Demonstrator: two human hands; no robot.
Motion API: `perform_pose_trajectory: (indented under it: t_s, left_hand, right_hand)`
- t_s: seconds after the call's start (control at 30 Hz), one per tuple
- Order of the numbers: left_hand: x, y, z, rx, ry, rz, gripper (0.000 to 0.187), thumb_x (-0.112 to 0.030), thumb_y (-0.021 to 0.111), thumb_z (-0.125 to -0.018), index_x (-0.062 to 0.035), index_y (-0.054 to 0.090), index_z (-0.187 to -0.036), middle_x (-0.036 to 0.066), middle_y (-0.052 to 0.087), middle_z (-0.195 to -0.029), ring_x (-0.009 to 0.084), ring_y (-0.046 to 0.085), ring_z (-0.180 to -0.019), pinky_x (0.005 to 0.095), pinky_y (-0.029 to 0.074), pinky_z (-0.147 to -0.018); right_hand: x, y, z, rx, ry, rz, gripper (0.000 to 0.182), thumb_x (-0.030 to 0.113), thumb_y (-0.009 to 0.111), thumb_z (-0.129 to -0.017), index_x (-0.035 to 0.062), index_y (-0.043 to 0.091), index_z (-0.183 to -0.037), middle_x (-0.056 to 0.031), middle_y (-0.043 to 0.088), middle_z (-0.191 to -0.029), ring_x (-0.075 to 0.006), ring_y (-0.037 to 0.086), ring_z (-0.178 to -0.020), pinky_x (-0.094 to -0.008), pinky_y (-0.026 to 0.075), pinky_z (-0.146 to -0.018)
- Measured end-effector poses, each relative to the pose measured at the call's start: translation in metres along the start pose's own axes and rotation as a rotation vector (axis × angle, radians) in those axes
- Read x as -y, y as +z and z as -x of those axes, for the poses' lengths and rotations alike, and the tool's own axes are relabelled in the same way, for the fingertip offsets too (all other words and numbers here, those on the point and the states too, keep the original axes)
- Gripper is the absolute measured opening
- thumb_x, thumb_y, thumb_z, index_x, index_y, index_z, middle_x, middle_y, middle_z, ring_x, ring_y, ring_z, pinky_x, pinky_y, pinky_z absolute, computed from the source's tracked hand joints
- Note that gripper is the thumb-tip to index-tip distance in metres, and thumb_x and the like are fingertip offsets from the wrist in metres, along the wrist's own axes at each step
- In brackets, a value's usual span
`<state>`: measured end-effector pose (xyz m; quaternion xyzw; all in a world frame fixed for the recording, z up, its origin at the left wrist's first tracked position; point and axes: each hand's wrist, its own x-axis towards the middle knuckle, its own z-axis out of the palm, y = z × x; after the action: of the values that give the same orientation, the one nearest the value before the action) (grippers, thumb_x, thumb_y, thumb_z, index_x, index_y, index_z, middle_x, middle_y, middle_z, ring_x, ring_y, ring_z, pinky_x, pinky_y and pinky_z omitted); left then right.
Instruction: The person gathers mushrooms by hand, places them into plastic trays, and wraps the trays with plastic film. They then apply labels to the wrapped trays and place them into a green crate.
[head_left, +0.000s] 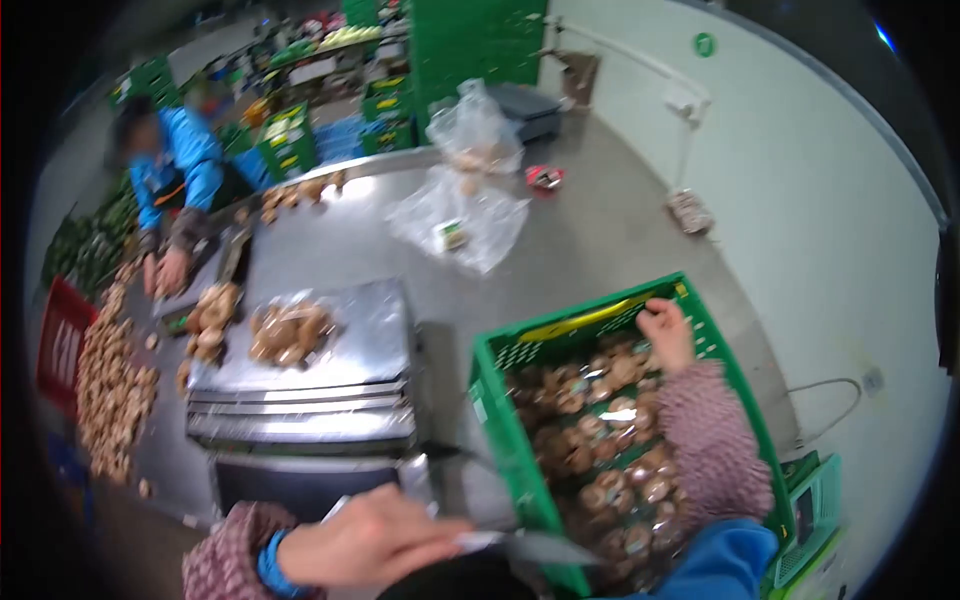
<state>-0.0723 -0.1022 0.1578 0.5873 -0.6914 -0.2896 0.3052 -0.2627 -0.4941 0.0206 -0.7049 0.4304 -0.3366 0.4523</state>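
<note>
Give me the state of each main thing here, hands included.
Green crate: open-topped, holding packs
Packs: film-wrapped
Pack on the metal box: film-wrapped
Loose mushrooms: heaped, unwrapped
Clear plastic: crumpled
Left hand: fingers bent, grip unclear
Right hand: fingers curled, at the crate's far end

A green rectangular plastic crate (515, 450) with perforated walls stands open at the top, a yellow bar (580, 320) running along its far side. Brown mushrooms in glossy, clear-wrapped packs (620, 415) lie close together inside, below the rim (the film throws back bright glare). A thin, pale, blade-like item (548, 548) reaches over the near left corner, too blurred to identify.
</note>
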Motion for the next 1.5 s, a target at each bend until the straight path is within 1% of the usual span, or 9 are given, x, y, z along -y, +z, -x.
perform_pose_trajectory:
  t_s: [0.13, 0.53, 0.93, 1.0, 1.07, 1.27, 1.4, 1.47, 1.5]
  left_hand:
    - [-0.008, -0.003, -0.008, -0.133, -0.003, 0.108, 0.017, -0.015, 0.062, -0.084, -0.0032, 0.066, -0.096, 0.011, 0.062, -0.073, 0.0242, 0.056, -0.063, 0.0329, 0.044, -0.059]
    - [-0.033, -0.005, 0.027, -0.483, 0.324, -0.382, 0.029, -0.022, 0.07, -0.076, -0.0111, 0.063, -0.101, 0.0, 0.06, -0.086, 0.0143, 0.054, -0.077, 0.0337, 0.036, -0.082]
    - [-0.033, 0.003, 0.022, -0.26, 0.124, -0.05, 0.012, -0.017, 0.064, -0.08, -0.009, 0.068, -0.088, 0.005, 0.062, -0.073, 0.0225, 0.056, -0.069, 0.0324, 0.04, -0.064]
    - [-0.026, 0.003, 0.018, -0.183, 0.086, 0.129, 0.014, -0.017, 0.064, -0.08, -0.0061, 0.067, -0.088, 0.008, 0.063, -0.073, 0.0249, 0.058, -0.068, 0.0343, 0.044, -0.063]
    - [-0.022, 0.002, 0.023, -0.131, 0.032, 0.101, 0.014, -0.015, 0.065, -0.08, -0.0041, 0.067, -0.089, 0.01, 0.063, -0.073, 0.0257, 0.059, -0.066, 0.034, 0.045, -0.061]
    - [-0.04, 0.005, 0.003, 0.164, 0.033, 0.28, 0.024, -0.01, 0.064, -0.082, -0.0077, 0.065, -0.107, 0.007, 0.065, -0.08, 0.0167, 0.057, -0.064, 0.0268, 0.04, -0.062]
    - [-0.03, 0.014, -0.006, 0.04, 0.034, 0.292, 0.024, -0.011, 0.069, -0.078, -0.0069, 0.067, -0.102, 0.006, 0.066, -0.077, 0.0161, 0.055, -0.06, 0.0276, 0.04, -0.059]
    - [-0.031, 0.015, -0.009, -0.029, 0.007, 0.189, 0.023, -0.013, 0.071, -0.076, -0.0065, 0.068, -0.098, 0.006, 0.067, -0.076, 0.0185, 0.055, -0.06, 0.0292, 0.041, -0.058]
    - [-0.03, 0.017, -0.01, -0.069, 0.021, 0.165, 0.022, -0.013, 0.07, -0.076, -0.0069, 0.068, -0.097, 0.007, 0.066, -0.075, 0.0192, 0.055, -0.06, 0.03, 0.042, -0.057]
  right_hand:
    - [0.202, 0.01, 0.143, 1.158, -0.308, -0.019, 0.045, 0.014, 0.067, -0.078, 0.0018, 0.051, -0.119, -0.0103, 0.06, -0.099, -0.0173, 0.059, -0.091, -0.03, 0.048, -0.078]
    - [0.232, 0.028, 0.229, 0.947, -0.261, 0.2, 0.018, 0.016, 0.063, -0.083, 0.0042, 0.065, -0.095, -0.0085, 0.064, -0.073, -0.0135, 0.058, -0.06, -0.0263, 0.044, -0.054]
    - [0.214, 0.032, 0.242, 0.476, -1.294, 0.215, 0.021, 0.003, 0.066, -0.071, 0.0049, 0.064, -0.091, -0.0114, 0.06, -0.098, -0.0236, 0.062, -0.079, -0.0291, 0.051, -0.067]
    - [0.207, 0.015, 0.244, 0.481, -1.218, 0.135, 0.016, 0.004, 0.066, -0.074, 0.0037, 0.063, -0.09, -0.011, 0.059, -0.098, -0.018, 0.059, -0.076, -0.0256, 0.048, -0.066]
    - [0.177, -0.031, 0.212, 0.202, -0.325, -0.205, 0.011, 0.007, 0.064, -0.079, 0.0015, 0.063, -0.089, -0.0057, 0.06, -0.092, -0.0111, 0.055, -0.07, -0.0221, 0.045, -0.064]
    - [-0.096, -0.097, 0.041, 0.301, 0.535, 0.355, 0.018, 0.013, 0.068, -0.078, 0.0034, 0.065, -0.093, -0.0018, 0.062, -0.075, -0.0085, 0.052, -0.06, -0.0228, 0.045, -0.055]
    - [-0.168, -0.078, 0.054, 0.192, 0.329, 0.253, 0.021, 0.012, 0.069, -0.076, 0.0028, 0.064, -0.095, -0.0026, 0.062, -0.078, -0.0094, 0.052, -0.061, -0.0244, 0.045, -0.057]
    - [-0.087, -0.066, 0.068, -0.083, -0.072, 0.876, 0.025, 0.01, 0.071, -0.073, 0.0003, 0.063, -0.095, -0.0081, 0.064, -0.091, -0.0108, 0.057, -0.072, -0.0251, 0.047, -0.063]
    - [-0.051, -0.062, 0.073, 0.039, -0.035, 0.547, 0.026, 0.008, 0.069, -0.075, -0.0001, 0.062, -0.098, -0.0087, 0.063, -0.093, -0.0124, 0.058, -0.076, -0.0264, 0.047, -0.066]
